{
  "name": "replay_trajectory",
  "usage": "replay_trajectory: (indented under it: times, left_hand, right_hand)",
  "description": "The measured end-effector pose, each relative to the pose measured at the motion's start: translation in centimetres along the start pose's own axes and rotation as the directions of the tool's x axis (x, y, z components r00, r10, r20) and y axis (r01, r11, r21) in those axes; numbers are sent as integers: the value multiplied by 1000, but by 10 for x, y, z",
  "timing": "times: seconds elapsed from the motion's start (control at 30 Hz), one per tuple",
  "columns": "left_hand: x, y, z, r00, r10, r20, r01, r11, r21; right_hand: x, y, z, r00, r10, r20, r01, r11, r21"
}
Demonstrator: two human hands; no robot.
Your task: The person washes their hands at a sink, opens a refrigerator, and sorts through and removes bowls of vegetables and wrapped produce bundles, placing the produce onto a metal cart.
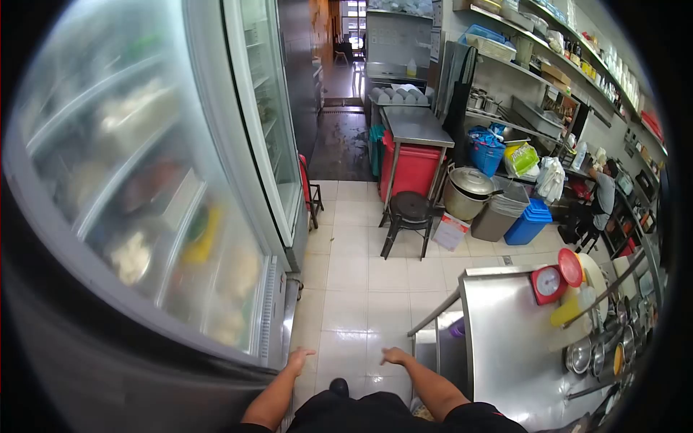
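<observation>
My left hand [299,359] hangs low in front of me over the tiled floor [349,270], its fingers loosely stretched toward the right, nothing seen in it. It is close to the lower edge of a glass-door fridge [274,310]. Across from it, my right hand [394,356] points its slightly bent fingers leftward and also shows no object. This hand is left of the steel table [498,339] and apart from it. A dark shoe [338,387] shows between the two hands.
A black stool [411,208], a large lidded pot [465,195], a grey bin [498,209] and a blue bin [529,222] stand ahead to the right. On the steel table is a red scale [548,283]. A person [600,198] sits at the far right.
</observation>
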State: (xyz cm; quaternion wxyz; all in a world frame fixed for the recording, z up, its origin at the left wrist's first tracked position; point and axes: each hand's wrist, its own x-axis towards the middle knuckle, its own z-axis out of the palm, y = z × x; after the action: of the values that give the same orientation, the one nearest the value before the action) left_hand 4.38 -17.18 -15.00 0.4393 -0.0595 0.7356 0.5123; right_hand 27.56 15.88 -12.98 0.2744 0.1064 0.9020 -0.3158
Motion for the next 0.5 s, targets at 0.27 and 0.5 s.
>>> replay_trajectory:
  times: [0.27, 0.5]
  left_hand:
    - [113, 209, -11, 949, 160, -272, -67, 944, 322]
    - [97, 457, 5, 644, 486, -591, -560, 826, 68]
  right_hand:
    - [102, 103, -109, 885, 427, 185, -447, 891, 83]
    - [271, 146, -252, 816, 432, 384, -555, 771, 313]
